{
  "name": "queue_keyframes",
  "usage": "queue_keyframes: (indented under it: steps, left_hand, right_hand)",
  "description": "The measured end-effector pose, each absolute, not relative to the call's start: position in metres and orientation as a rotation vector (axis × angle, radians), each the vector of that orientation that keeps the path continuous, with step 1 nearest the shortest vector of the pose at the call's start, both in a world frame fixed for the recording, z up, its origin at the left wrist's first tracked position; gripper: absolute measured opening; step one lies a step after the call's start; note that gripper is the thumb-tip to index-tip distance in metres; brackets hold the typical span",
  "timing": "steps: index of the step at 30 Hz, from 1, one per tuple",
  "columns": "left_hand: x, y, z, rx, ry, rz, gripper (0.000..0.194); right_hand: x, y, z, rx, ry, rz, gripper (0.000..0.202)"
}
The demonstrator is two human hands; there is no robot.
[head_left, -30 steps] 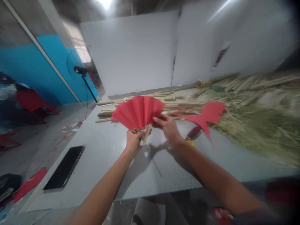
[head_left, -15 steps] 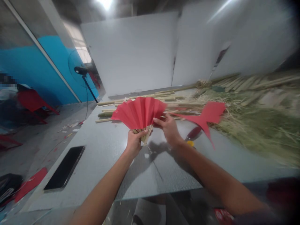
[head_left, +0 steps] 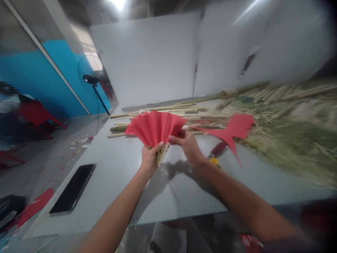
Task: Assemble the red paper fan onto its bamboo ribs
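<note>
A red pleated hand fan (head_left: 156, 127) with pale bamboo ribs is spread above the table. My left hand (head_left: 150, 158) grips it low down, its thumb pressed over the ribs where they come together. At the fan's right edge, my right hand (head_left: 189, 146) pinches the red leaf between thumb and fingers; the fingers behind it are partly hidden. Just right of that hand lie a cut red paper scrap (head_left: 231, 130) and a tool with a dark red handle (head_left: 218, 150), partly covered by the scrap. A small yellow piece (head_left: 213, 161) shows beside my right forearm.
Bamboo sticks (head_left: 121, 116) lie across the back of the grey table (head_left: 110, 196). A heap of green-yellow shavings (head_left: 292, 137) covers its right side. A black phone (head_left: 73, 189) rests near the left edge. Beyond stand a fan on a stand (head_left: 91, 79) and a red chair (head_left: 37, 111).
The hand fan has tilted and dipped slightly. My left thumb has moved up its ribs, and my right hand has shifted a little left along the fan's edge.
</note>
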State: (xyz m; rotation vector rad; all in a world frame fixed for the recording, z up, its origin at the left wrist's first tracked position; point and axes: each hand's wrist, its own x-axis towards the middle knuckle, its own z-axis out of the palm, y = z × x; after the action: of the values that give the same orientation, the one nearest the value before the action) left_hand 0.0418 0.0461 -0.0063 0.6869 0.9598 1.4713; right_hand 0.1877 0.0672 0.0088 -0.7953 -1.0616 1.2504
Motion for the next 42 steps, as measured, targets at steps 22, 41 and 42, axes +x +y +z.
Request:
queue_keyframes:
  steps: [22, 41, 42]
  left_hand:
    - [0.04, 0.043, -0.005, 0.754, 0.891, 1.35, 0.046]
    - [0.038, 0.051, -0.016, 0.81, 0.917, 1.58, 0.047]
    - [0.038, 0.051, -0.015, 0.803, 0.91, 1.577, 0.048]
  right_hand:
    - [0.182, 0.073, -0.002, -0.745, -0.861, 1.402, 0.054]
    - [0.18, 0.067, 0.004, -0.833, -1.02, 1.203, 0.064]
    - [0.18, 0.067, 0.004, -0.833, -1.019, 1.205, 0.064]
